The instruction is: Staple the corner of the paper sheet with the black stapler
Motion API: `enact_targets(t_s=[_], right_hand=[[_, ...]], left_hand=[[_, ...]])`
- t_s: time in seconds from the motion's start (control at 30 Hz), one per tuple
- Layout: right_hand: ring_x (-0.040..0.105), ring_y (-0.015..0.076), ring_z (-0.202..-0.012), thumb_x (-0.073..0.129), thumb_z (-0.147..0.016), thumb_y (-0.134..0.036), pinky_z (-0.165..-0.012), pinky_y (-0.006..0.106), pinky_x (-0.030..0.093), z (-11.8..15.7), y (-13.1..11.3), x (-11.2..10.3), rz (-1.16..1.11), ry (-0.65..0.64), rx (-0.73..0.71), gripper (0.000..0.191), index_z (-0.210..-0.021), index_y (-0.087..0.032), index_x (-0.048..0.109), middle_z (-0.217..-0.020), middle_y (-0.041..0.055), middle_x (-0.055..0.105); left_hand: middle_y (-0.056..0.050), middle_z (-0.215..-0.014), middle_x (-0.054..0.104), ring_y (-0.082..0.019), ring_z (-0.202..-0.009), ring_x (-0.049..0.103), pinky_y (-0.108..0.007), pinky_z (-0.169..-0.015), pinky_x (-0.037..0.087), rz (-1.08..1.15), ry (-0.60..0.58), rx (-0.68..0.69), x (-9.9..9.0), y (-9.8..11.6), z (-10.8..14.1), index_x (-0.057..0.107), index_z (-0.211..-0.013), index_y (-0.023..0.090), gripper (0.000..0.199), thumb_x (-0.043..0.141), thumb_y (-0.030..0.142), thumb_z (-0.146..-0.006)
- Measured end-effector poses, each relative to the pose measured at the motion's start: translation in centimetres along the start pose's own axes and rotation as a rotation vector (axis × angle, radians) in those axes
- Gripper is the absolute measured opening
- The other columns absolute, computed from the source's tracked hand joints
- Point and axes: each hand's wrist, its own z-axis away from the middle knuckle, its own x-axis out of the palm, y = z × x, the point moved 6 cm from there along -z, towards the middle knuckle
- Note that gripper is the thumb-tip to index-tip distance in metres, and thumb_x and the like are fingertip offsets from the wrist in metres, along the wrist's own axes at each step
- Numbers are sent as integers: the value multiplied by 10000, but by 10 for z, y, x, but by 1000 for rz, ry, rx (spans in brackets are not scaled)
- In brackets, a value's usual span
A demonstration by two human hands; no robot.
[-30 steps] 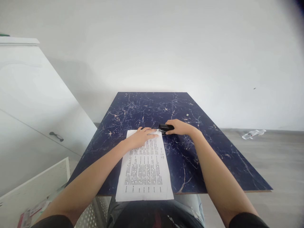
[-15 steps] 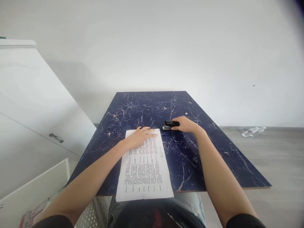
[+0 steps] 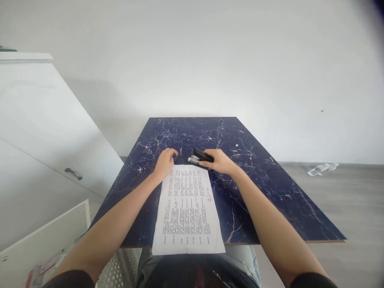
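A printed white sheet (image 3: 189, 212) lies on the dark blue marbled table (image 3: 192, 136), its near end hanging over the front edge. My right hand (image 3: 218, 161) is closed around a black stapler (image 3: 201, 157), whose jaws are apart, at the sheet's far right corner. At the far left corner of the sheet is my left hand (image 3: 166, 161), its fingers curled and apart with nothing seen between them.
A white cabinet (image 3: 45, 120) with a dark handle stands at the left, above a white bin or basket (image 3: 87, 212). A clear plastic bottle (image 3: 322, 169) lies on the floor at the right. A small pale scrap (image 3: 237, 145) is on the table.
My right hand has moved left with the stapler, up to the sheet's far edge. My left hand has come off the middle of the sheet to its far left corner, fingers curled.
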Motion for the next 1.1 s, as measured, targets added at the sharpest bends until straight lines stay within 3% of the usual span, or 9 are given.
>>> enact_targets(t_s=[0.1, 0.2, 0.4, 0.53, 0.67, 0.83, 0.93, 1.1], right_hand=[[540, 134, -684, 632, -904, -444, -639, 272, 359, -1, -40, 27, -53, -90, -155, 260, -867, -189, 593, -837, 16, 639], [516, 139, -702, 654, -904, -431, -648, 272, 344, -1, -60, 49, -21, -115, -229, 272, -824, -186, 567, -827, 16, 614], [538, 199, -848, 702, -882, -434, -731, 301, 391, -3, -57, 69, 43, -147, -257, 270, -909, -181, 611, -907, 53, 619], [589, 254, -1002, 851, -728, -407, -836, 337, 435, 0, -51, 67, -1, -196, -267, 503, -1144, -208, 650, -1083, 71, 672], [651, 238, -1011, 795, -779, -266, -912, 342, 449, 4, -43, 59, -58, -213, -216, 445, -1207, -242, 676, -1103, 44, 726], [688, 242, -971, 731, -788, -234, -870, 327, 482, 20, -1, 31, -54, -156, -82, 375, -1161, -228, 693, -1078, 45, 748], [693, 255, -939, 715, -781, -262, -852, 343, 493, 48, 50, -3, -29, -89, 24, 367, -1145, -221, 686, -1053, 44, 750], [690, 303, -919, 702, -792, -386, -802, 381, 502, 120, 137, -68, 10, -32, 210, 378, -1132, -225, 669, -1026, 83, 744]], left_hand=[[-57, -969, 705, -196, -917, 660, -337, -904, 515, 62, 100, -262, -9, -45, -5, 694, -857, 189, 358, 395, 7, -780], [-46, -903, 715, -187, -859, 663, -313, -856, 518, 112, 140, -340, -12, -65, -6, 687, -818, 182, 332, 408, 25, -731], [-56, -894, 697, -196, -874, 650, -331, -884, 499, 48, 142, -277, -12, -62, -6, 700, -793, 185, 330, 412, 38, -726], [-57, -895, 687, -194, -872, 646, -326, -877, 497, 28, 113, -265, -10, -62, -7, 698, -793, 187, 331, 411, 30, -742], [-61, -911, 676, -203, -897, 640, -331, -884, 491, -9, 97, -223, -8, -61, -7, 708, -806, 195, 344, 413, 26, -754], [-55, -925, 664, -198, -891, 632, -327, -885, 495, -23, 67, -253, -7, -62, -6, 713, -823, 205, 366, 409, 12, -758], [-64, -924, 650, -212, -891, 629, -347, -896, 492, -49, 55, -268, -7, -59, -7, 718, -823, 208, 366, 415, 11, -758], [-90, -928, 619, -246, -913, 625, -372, -887, 491, -114, 42, -253, -6, -53, -9, 730, -811, 208, 375, 420, 6, -758]])
